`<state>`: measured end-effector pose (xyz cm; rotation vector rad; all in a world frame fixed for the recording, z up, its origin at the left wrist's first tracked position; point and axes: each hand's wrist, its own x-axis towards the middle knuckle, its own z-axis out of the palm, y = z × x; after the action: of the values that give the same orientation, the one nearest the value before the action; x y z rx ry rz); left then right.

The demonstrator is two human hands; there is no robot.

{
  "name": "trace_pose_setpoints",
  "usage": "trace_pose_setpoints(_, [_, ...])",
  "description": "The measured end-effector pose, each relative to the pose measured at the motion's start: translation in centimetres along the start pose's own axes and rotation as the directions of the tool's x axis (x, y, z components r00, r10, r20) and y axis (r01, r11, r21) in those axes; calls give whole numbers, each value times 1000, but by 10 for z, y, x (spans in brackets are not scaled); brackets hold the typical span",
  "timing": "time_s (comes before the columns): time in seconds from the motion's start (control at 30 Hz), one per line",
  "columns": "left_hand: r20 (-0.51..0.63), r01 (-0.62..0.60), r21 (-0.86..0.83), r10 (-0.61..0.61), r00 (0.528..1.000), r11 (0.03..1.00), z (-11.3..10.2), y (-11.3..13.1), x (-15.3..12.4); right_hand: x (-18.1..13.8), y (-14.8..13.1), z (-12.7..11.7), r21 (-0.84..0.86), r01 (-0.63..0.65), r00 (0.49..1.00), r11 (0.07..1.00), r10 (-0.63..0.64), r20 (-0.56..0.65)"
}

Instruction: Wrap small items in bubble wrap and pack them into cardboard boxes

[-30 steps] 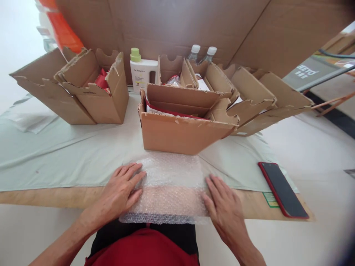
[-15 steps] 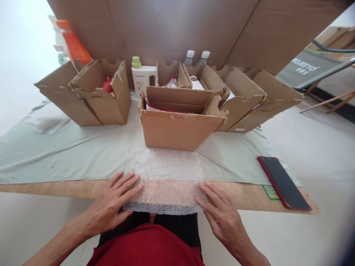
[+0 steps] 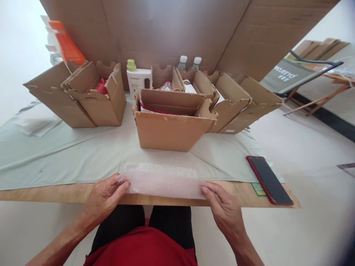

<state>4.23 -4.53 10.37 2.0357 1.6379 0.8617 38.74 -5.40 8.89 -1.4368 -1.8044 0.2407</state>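
Note:
A sheet of clear bubble wrap [image 3: 162,181] lies at the near edge of the table, its near half lifted and folded back over the rest. My left hand [image 3: 104,197] pinches its left corner. My right hand [image 3: 223,210] pinches its right corner. Just behind the wrap stands an open cardboard box [image 3: 172,129] with a red item showing inside.
A pale green cloth [image 3: 69,155] covers the wooden table [image 3: 55,194]. More open boxes stand at back left [image 3: 91,99] and back right [image 3: 238,107]. Behind them are a white bottle with a green cap [image 3: 137,79], two clear bottles [image 3: 188,63] and an orange bottle [image 3: 65,42]. A red-cased phone [image 3: 269,180] lies at right.
Both hands went from lying flat on the bubble wrap to pinching its near corners. The near edge, which hung over the table edge, is now lifted and folded away from me.

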Motion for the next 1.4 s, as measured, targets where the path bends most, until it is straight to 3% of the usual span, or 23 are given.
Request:
trace_pose_setpoints(0.1, [-6,92,73,-92,996,993,10,-7,11,14,11,19,-146,77,995,986,-85,-45])
trace_pose_setpoints(0.23, [-60,83,155,-74,995,984,22,-17,21,21,27,40,-233,121,989,965,-137,-53])
trace_pose_setpoints(0.4, [-41,-23,308,38,998,951,30,-27,24,18,33,46,-287,140,985,948,-162,-54])
trace_pose_setpoints(0.63, [-23,-198,528,247,969,826,33,-31,22,15,29,43,-432,141,989,891,-148,16])
trace_pose_setpoints(0.83, [-40,-32,456,57,998,889,19,-30,18,16,43,38,-506,130,990,852,-84,114])
trace_pose_setpoints(1.03, [53,99,442,-137,989,891,20,-27,16,24,45,43,-387,194,978,902,-148,146])
trace_pose_setpoints(1.23, [100,86,338,-126,987,937,25,-17,20,25,32,40,-336,227,974,914,-209,89])
trace_pose_setpoints(1.33, [20,80,273,-89,996,959,22,-12,18,22,20,29,-228,129,991,965,-114,74])
trace_pose_setpoints(1.4, [-26,128,221,-126,992,967,17,-11,17,20,13,22,-116,17,994,993,-3,113])
